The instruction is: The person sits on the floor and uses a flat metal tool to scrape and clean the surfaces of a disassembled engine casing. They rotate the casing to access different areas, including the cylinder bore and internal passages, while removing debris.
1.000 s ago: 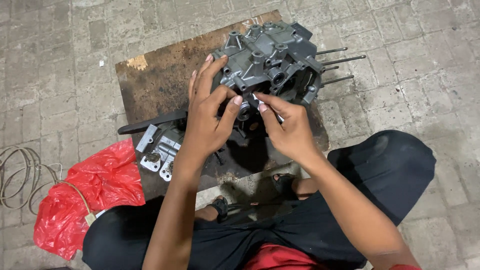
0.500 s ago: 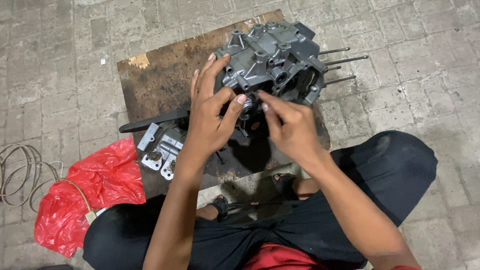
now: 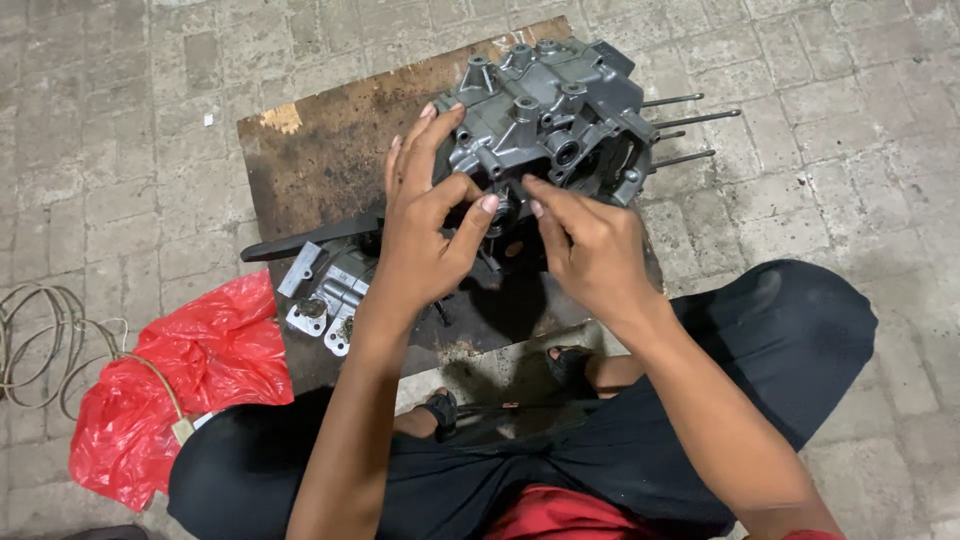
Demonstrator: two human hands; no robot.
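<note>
- Both hands are on the grey engine casing [image 3: 545,115], which sits at the far right corner of the rusty board [image 3: 310,165] laid on the paved floor.
- The left hand [image 3: 425,225] has shifted a touch since a second ago: the fingers [image 3: 420,140] stay spread flat against the casing's near left side, while the thumb now curls in toward the middle.
- So the left hand is part open, bracing the casing rather than wrapped around it.
- The right hand [image 3: 590,245] has edged in closer too; its thumb and forefinger now nearly meet the left thumb at the casing's lower near face.
- The fingertips pinch around some small fitting there, but I cannot tell what it is, or whether it is truly gripped; it is hidden behind the fingers.
- The casing itself has hardly moved: three long studs [image 3: 690,120] still stick out past the board's right edge.
- My read: the work has narrowed from holding the block to fine fiddling at one spot.
- Off to the left, untouched: a black lever [image 3: 300,240] across the board, small grey brackets [image 3: 330,295] near the front left edge, a red plastic bag [image 3: 200,370] and a coil of wire [image 3: 40,340] on the floor.
</note>
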